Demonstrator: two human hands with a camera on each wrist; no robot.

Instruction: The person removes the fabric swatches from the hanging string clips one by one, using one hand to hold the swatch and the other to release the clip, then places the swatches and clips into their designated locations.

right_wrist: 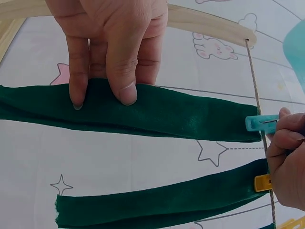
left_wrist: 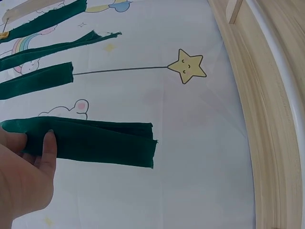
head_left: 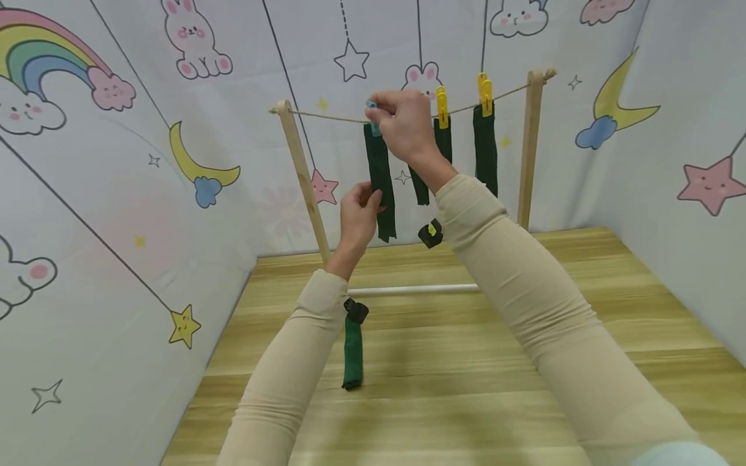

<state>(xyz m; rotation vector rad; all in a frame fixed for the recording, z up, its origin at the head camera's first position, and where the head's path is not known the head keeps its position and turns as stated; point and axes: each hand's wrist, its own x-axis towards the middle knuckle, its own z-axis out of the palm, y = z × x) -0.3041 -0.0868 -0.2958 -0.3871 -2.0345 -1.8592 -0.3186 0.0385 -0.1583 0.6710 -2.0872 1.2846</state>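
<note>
A dark green cloth strip [head_left: 381, 181] hangs from a rope line on the left, with a light blue clothespin [right_wrist: 261, 123] at its top. My right hand [head_left: 408, 126] pinches that clothespin at the rope. Lower down, my left hand [head_left: 358, 213] holds the same strip between thumb and fingers, as the left wrist view also shows. To the right hang more green strips [head_left: 486, 149]. Yellow clothespins [head_left: 486, 97] are on the rope above them. My right hand and forearm cover part of the middle strips.
The rope [head_left: 332, 118] runs between two wooden posts [head_left: 530, 149], and a white rod [head_left: 414, 289] crosses low between them. Another green strip [head_left: 353, 356] lies on the wood-grain table [head_left: 443, 388]. A patterned cloth wall [head_left: 245, 58] stands close behind. Small black objects [head_left: 431, 233] show beside my wrists.
</note>
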